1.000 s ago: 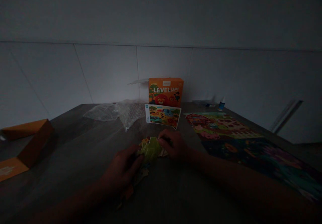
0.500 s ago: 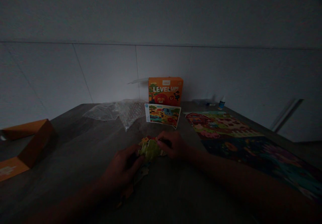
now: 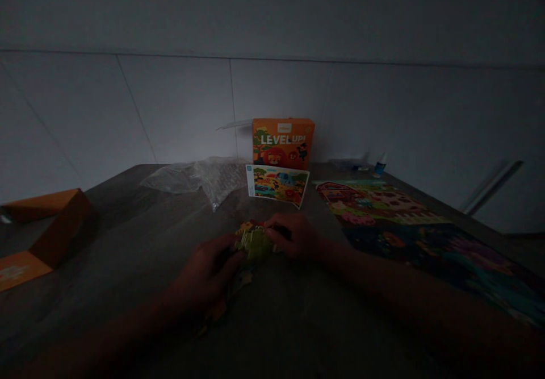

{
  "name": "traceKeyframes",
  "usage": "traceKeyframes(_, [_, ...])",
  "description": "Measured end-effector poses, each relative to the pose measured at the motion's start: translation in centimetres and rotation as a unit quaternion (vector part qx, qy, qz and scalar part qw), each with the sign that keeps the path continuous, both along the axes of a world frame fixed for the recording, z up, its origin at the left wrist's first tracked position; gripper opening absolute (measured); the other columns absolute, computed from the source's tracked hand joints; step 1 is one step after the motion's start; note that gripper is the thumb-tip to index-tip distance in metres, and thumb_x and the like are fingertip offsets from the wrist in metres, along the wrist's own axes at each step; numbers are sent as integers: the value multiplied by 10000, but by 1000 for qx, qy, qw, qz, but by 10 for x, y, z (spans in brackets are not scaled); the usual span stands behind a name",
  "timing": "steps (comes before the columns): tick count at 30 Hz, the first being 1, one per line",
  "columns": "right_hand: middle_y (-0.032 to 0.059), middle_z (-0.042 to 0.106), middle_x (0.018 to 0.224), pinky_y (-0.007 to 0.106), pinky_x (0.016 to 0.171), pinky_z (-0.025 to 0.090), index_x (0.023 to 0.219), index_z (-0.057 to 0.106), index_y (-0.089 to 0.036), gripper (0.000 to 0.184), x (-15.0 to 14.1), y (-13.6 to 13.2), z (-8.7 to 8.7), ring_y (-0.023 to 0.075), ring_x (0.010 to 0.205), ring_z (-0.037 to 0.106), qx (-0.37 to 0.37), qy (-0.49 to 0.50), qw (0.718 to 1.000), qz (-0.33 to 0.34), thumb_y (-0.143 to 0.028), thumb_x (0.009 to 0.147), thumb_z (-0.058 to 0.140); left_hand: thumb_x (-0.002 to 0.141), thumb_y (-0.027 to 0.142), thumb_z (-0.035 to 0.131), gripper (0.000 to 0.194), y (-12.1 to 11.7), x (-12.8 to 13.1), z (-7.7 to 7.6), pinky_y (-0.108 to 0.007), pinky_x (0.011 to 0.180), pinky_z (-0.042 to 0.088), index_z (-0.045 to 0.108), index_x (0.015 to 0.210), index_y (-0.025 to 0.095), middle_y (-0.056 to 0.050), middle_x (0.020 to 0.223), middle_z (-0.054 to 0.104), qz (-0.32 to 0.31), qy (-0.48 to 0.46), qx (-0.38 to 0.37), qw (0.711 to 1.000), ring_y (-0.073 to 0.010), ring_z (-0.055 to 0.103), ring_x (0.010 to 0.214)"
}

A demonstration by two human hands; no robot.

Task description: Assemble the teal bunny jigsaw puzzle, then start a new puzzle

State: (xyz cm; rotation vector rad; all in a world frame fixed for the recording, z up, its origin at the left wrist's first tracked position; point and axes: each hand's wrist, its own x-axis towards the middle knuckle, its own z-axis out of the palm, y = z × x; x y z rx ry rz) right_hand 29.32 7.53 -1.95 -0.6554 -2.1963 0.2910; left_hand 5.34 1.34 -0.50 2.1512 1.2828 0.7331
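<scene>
My left hand (image 3: 205, 268) is closed on several green and yellow jigsaw puzzle pieces (image 3: 258, 246), thumb at the near side. From the right, my right hand (image 3: 294, 236) pinches at the upper right edge of the same bunch, fingertips on a piece whose outline is too dark to make out. Below my left hand, loose puzzle pieces (image 3: 216, 309) lie on the dark table, partly in shadow. Beyond the hands a picture card (image 3: 277, 184) with animals leans against an orange "LEVEL UP!" box (image 3: 283, 140).
Clear plastic bags (image 3: 204, 177) lie left of the card. An orange open box part (image 3: 59, 228) sits at the far left. On the right are an assembled farm puzzle (image 3: 378, 204) and a dark, sea-coloured puzzle (image 3: 430, 254). A small bottle (image 3: 380, 166) stands behind them.
The view has tilted slightly, so the surroundings sit higher in the picture. Both hands keep nearly the same hold on the pieces, with the right fingers shifted a little.
</scene>
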Motion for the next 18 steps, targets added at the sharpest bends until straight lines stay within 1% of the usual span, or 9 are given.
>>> traceKeyframes(3, [-17,599,643,216,521,365,863,597,-184,135,0,1,0,99,525,506,-7,21,1000,-8,-265,922,506,955,438,434,335,0,0,1,-250,597,450,636,940,171,-40,789,658,-14,-6,3,1000,-171,595,698])
traceKeyframes(6, [-14,593,664,219,528,364,839,571,-191,137,-1,1,1,99,541,499,-2,32,999,-6,-259,928,492,951,425,438,321,0,0,2,-251,594,444,636,938,173,-41,783,660,-15,-6,10,1000,-171,592,692])
traceKeyframes(11, [-10,585,671,228,541,364,836,563,-190,128,-1,0,2,105,557,505,9,29,1000,-5,-248,924,491,948,422,429,319,0,0,3,-266,611,444,622,927,170,-43,785,656,-13,6,8,1000,-172,591,698])
traceKeyframes(18, [-15,571,646,221,519,353,837,574,-180,145,-1,-1,3,100,531,511,-2,16,1000,-5,-255,928,490,959,431,389,336,-1,-1,1,-276,608,437,591,898,170,-38,773,632,-23,5,8,1000,-169,573,688])
